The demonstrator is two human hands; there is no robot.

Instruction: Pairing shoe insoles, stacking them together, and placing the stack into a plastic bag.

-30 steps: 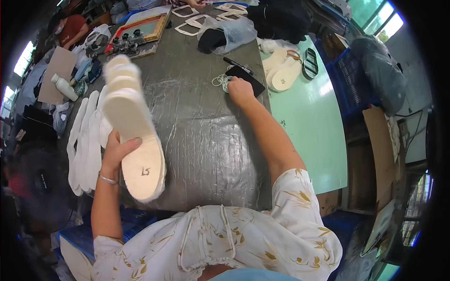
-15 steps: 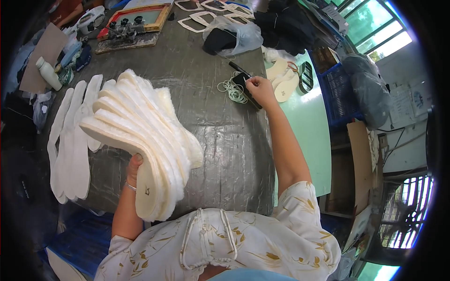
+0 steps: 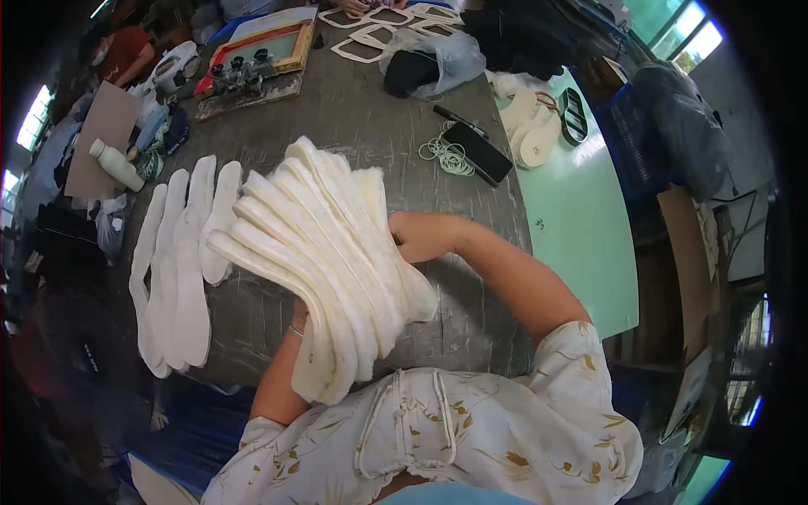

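Observation:
A thick fanned stack of cream fleece insoles (image 3: 337, 261) is held up above the dark table in front of me. My left hand (image 3: 300, 313) grips the stack from below and behind; its fingers are mostly hidden by the insoles. At the stack's right edge, my right hand (image 3: 425, 236) is closed against it, with fingertips out of sight behind the fleece. Several flat white insoles (image 3: 189, 278) lie side by side on the table left of the stack.
A black phone (image 3: 478, 154), a black marker (image 3: 460, 121) and pale rubber bands (image 3: 448, 157) lie beyond my right hand. A green board (image 3: 581, 227) with cut insoles (image 3: 539, 139) is at right. A framed screen (image 3: 261, 55) stands far left, near a white bottle (image 3: 116, 164). Another person (image 3: 126, 50) is at upper left.
My right hand has left the marker and phone and come back to the right side of the insole stack. The view has shifted, and the stack now covers more of my left hand.

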